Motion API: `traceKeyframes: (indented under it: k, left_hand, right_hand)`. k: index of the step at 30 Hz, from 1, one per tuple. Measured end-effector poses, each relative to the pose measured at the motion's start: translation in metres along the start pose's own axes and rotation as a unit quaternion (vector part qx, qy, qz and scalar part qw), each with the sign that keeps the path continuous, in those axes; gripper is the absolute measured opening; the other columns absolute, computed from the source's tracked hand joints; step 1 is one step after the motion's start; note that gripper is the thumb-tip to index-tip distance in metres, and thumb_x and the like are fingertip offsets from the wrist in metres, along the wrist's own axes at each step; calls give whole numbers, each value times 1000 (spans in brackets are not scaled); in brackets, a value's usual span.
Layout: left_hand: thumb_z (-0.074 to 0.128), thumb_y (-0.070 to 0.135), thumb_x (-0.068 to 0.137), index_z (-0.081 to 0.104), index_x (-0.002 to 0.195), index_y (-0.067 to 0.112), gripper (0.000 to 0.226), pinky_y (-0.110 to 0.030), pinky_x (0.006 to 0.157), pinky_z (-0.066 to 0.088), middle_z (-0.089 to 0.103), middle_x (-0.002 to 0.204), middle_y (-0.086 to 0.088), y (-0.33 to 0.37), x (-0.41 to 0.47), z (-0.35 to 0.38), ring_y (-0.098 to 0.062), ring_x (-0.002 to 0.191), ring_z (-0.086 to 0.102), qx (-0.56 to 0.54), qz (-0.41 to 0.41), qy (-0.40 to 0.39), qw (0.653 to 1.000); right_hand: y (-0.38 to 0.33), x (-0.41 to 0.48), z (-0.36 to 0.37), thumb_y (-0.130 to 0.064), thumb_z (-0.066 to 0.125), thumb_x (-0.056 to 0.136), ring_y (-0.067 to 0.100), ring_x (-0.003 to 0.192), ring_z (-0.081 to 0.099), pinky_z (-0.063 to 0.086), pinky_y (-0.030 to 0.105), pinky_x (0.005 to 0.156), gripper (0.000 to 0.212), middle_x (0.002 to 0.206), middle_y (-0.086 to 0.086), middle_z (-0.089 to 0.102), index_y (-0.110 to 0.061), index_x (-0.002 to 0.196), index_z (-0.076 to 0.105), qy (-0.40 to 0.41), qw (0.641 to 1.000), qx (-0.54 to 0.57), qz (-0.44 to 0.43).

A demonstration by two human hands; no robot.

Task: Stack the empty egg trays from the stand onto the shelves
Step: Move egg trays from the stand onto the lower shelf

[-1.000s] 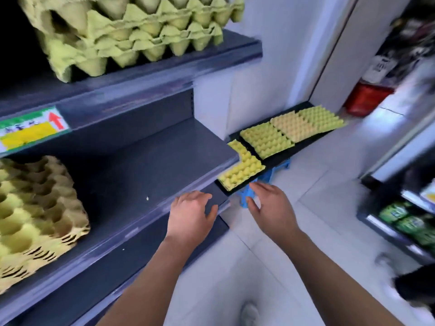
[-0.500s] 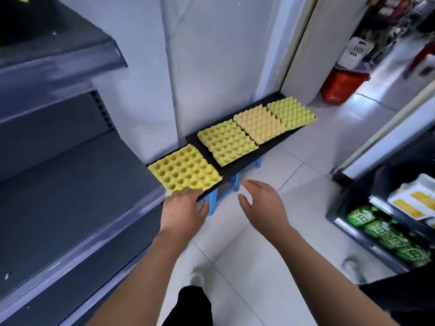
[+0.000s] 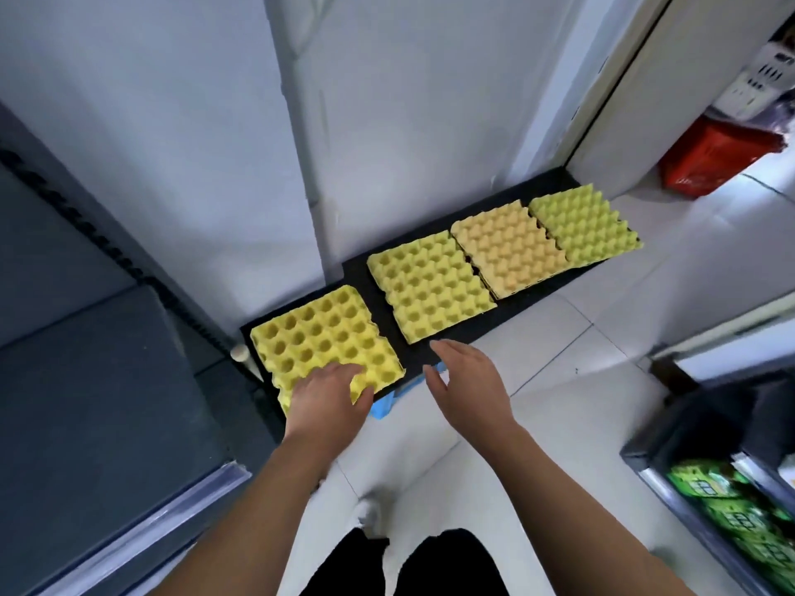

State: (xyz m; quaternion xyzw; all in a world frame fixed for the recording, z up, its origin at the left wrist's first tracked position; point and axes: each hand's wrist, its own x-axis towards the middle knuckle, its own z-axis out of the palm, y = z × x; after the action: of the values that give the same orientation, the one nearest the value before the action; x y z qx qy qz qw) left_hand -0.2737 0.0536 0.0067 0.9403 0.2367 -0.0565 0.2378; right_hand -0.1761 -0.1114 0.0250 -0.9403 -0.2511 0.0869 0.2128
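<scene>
Our L hand (image 3: 329, 402) lies palm down on the near corner of the first yellow tray (image 3: 322, 342). Its fingers are on top of the cups & the thumb sits by the tray's front edge. We can't tell if it pinches the tray or just rests there. Our R hand (image 3: 469, 389) is apart from the L one. It is spread out w/ nothing in it and hangs over the front edge of the stand (image 3: 357, 273), just beside the 2nd yellow tray (image 3: 430, 286) but not touching it.

All 4 trays lie in a row on the stand's flat black top, w/ no eggs in them. After the 2 yellow ones come the orange tray (image 3: 507, 247) & then the green tray (image 3: 585, 225) at the far end (those last 3 sit close, edge to edge). There is a small gap between the first yellow tray & the 2nd. A blue base (image 3: 387, 404) peeks out under the black top.

The dark grey shelf (image 3: 86, 380) is on our L, next to the stand. A white wall (image 3: 215, 122) is behind the stand. A red basket (image 3: 714, 161) sits far off on the R, on the pale floor (image 3: 559, 380).
</scene>
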Motion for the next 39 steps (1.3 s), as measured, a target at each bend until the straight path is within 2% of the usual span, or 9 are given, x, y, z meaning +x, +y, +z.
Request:
traceKeyframes:
  k: [5, 11, 17, 24, 27, 30, 34, 36, 39]
  left_hand:
    - [51, 43, 95, 53, 135, 23, 45, -34, 101, 40, 56, 131, 5, 2, 39, 18, -17, 121, 50, -34, -81, -6, 996]
    - [53, 42, 94, 54, 133, 23, 44, -33, 90, 46, 58, 124, 5, 0, 80, 53, -18, 111, 55, -84, -219, 8, 972]
    - [59, 41, 90, 46, 140, 23, 55, -40, 96, 45, 48, 140, 1, -28, 106, 96, -20, 122, 49, -124, -325, 25, 937]
    - [64, 54, 82, 26, 149, 24, 82, -45, 106, 35, 37, 146, -4, -101, 121, 166, -27, 132, 34, -108, -399, -28, 910]
    - [67, 58, 78, 17, 151, 27, 94, -46, 112, 27, 17, 155, -6, -130, 128, 197, -28, 141, 20, -119, -421, -42, 898]
    - [70, 64, 70, 7, 152, 29, 109, -51, 111, 29, 5, 157, -9, -157, 134, 223, -34, 142, 15, -132, -445, -60, 883]
    - [74, 72, 57, 1, 146, 43, 119, -56, 89, 50, 17, 147, -5, -178, 138, 240, -35, 134, 26, -193, -470, -59, 859]
    - [77, 69, 56, 2, 147, 42, 120, -55, 92, 48, 20, 145, -8, -179, 139, 240, -36, 132, 29, -192, -474, -54, 858]
    - [82, 62, 55, 3, 148, 44, 123, -54, 101, 40, 22, 147, -9, -175, 138, 232, -35, 132, 29, -203, -493, -45, 845]
  right_hand:
    - [19, 60, 14, -28, 51, 95, 24, 122, 48, 36, 32, 102, 41, 130, 7, 57, -9, 132, 53, -87, 995, 6, -51]
    - [50, 130, 43, -29, 50, 96, 24, 124, 47, 33, 31, 104, 43, 133, 6, 55, -11, 136, 49, -184, 974, -17, -130]
    - [68, 178, 96, -32, 47, 98, 20, 136, 34, 25, 29, 111, 48, 145, 7, 42, -13, 142, 40, -249, 955, -13, -160]
    - [89, 201, 196, -39, 48, 96, 25, 141, 22, 25, 34, 111, 61, 155, 12, 22, -21, 148, 23, -316, 942, -7, -110]
    - [100, 205, 237, -45, 49, 94, 25, 143, 16, 23, 34, 113, 69, 157, 12, 11, -28, 150, 13, -341, 937, -10, -80]
    - [111, 209, 273, -49, 51, 91, 29, 144, 12, 21, 38, 116, 77, 157, 16, 2, -35, 150, 3, -358, 933, -15, -43]
    - [121, 213, 306, -55, 54, 88, 33, 140, 23, 28, 43, 112, 86, 153, 21, 10, -43, 147, -7, -397, 918, -9, -3]
    - [123, 214, 311, -54, 58, 86, 29, 132, 33, 36, 42, 107, 89, 147, 15, 20, -43, 147, -7, -398, 917, 23, 5]
    - [122, 213, 304, -50, 61, 85, 27, 134, 25, 34, 39, 106, 88, 146, 11, 19, -40, 148, 1, -382, 922, 59, 26]
